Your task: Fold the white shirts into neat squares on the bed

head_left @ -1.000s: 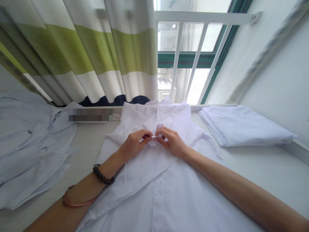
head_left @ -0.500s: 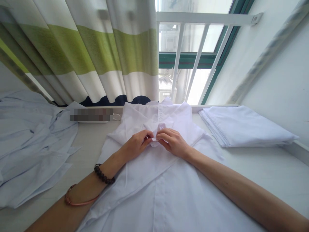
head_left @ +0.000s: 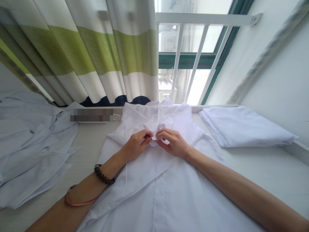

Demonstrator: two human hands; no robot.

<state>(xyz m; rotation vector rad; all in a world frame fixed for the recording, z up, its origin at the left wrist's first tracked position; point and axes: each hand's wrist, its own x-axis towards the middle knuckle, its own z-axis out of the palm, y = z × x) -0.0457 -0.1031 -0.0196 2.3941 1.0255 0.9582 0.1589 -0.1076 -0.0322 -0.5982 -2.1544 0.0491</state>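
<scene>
A white shirt (head_left: 166,193) lies spread on the pale surface before me, its collar end toward the window and its button strip running down the middle. Over its upper part my left hand (head_left: 138,143) pinches a small bunched piece of the shirt, which looks like a cuff, between thumb and fingers. Close beside it, my right hand (head_left: 172,141) pinches the same piece from the other side. The fingertips of both hands almost meet. Any button between them is hidden.
A heap of loose white garments (head_left: 31,145) lies at the left, and a folded white garment (head_left: 243,125) at the right. A long, blurred-out object (head_left: 91,116) sits near the back edge. Behind are a striped curtain (head_left: 96,51) and white window bars (head_left: 198,61).
The fingers of my right hand have shifted very slightly on the pinched fabric. Everything else looks the same.
</scene>
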